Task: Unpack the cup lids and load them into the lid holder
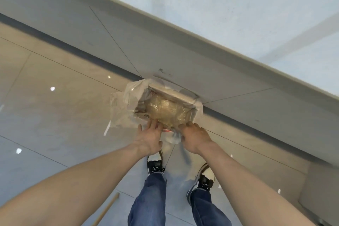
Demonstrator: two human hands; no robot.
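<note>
An open cardboard box point(124, 108) with pale flaps folded out stands on the floor against the base of a counter. Inside it lies a brownish bundle of cup lids point(167, 111) wrapped in a clear plastic bag. Loose crumpled plastic point(172, 136) from the bag spills over the box's near edge. My left hand point(151, 136) rests at that near edge with its fingers spread, the fingertips touching the bundle's left corner. My right hand point(194, 135) is curled closed on the plastic at the bundle's right corner. No lid holder is in view.
A grey counter front point(128, 29) runs diagonally behind the box, with a pale countertop point(238, 5) above it. My feet in black-and-white shoes point(156, 165) stand just short of the box on a glossy tiled floor. A wooden stick point(108, 209) lies at bottom left.
</note>
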